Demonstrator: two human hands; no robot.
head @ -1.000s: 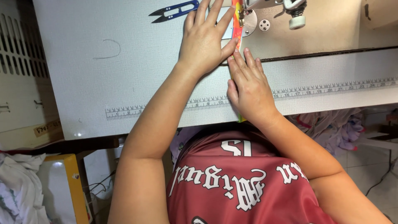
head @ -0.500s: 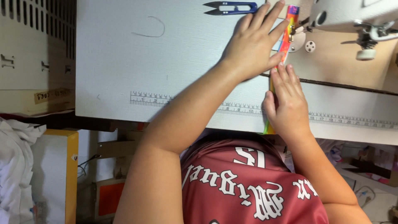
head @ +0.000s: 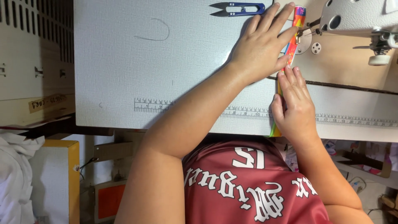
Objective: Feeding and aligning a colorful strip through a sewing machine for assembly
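On table (head: 166,62), two hands, left hand (head: 259,47), right hand (head: 294,108), one strip (head: 295,35), one snips (head: 238,7)

The bright strip (head: 293,45) is mostly covered: the left hand (head: 259,47) lies over its upper run and the right hand (head: 295,108) over the lower, so only slivers show. The sewing machine (head: 356,18) is cut off by the top and right edges, and its needle seems hidden behind the head. The table (head: 124,74) runs out past the top edge.
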